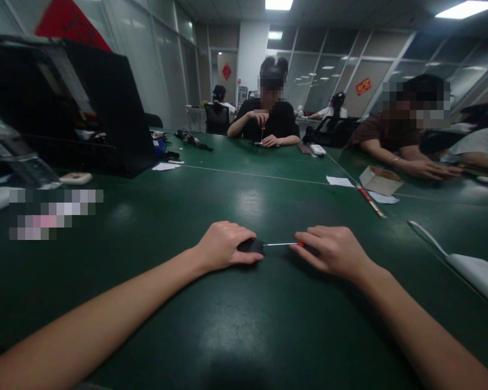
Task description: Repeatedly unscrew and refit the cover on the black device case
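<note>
On the green table (244, 203), my left hand (225, 244) is closed around a small black object (252, 246), which looks like a computer mouse; my fingers cover much of it. My right hand (329, 249) grips the orange-red handle of a screwdriver (280, 244), most of the handle hidden in the fingers. Its thin metal shaft lies level and points left, the tip meeting the right end of the black object. Whether the tip sits in a screw is too small to tell.
Across the table a person (264, 116) in black works with a screwdriver. Another person (406, 130) leans in at the right. Nearby are a cardboard box (380, 180), a red stick (371, 201), and a white device (477, 273) with a cable. A large black case (106, 108) stands left.
</note>
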Motion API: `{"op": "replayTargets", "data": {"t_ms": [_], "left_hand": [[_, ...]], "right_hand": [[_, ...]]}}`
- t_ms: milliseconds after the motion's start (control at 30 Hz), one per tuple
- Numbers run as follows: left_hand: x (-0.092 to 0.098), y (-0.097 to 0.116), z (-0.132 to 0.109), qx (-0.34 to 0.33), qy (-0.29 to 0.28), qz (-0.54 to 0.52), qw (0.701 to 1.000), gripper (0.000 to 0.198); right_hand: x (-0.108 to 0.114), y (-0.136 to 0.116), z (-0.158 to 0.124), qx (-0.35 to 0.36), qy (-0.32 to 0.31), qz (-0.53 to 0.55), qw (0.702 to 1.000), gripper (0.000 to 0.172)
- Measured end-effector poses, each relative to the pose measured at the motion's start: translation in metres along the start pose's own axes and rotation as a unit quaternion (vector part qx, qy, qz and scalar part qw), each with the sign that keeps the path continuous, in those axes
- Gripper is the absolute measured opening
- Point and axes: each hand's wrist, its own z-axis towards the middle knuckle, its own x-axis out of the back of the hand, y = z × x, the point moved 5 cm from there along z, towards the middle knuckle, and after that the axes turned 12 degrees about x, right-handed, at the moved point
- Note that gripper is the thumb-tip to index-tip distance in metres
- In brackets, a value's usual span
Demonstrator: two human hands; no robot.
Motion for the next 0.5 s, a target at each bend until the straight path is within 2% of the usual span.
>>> {"op": "replayTargets", "data": {"t_ms": [167,300,367,500], "left_hand": [[0.000,0.000,0.000,0.005,0.002,0.000,1.000,0.050],[0.001,0.000,-0.001,0.011,0.012,-0.008,1.000,0.048],[0.001,0.001,-0.002,0.009,0.014,-0.010,1.000,0.047],[0.000,0.007,-0.004,-0.004,0.016,-0.033,0.999,0.047]], "right_hand": [[0.000,-0.002,0.001,-0.011,-0.030,0.026,0.999,0.033],[0.005,-0.003,0.005,-0.075,-0.002,0.107,0.991,0.031],[0.008,-0.009,0.009,-0.092,0.009,0.127,0.988,0.031],[0.007,-0.031,0.020,-0.082,-0.011,0.097,0.992,0.033]]}}
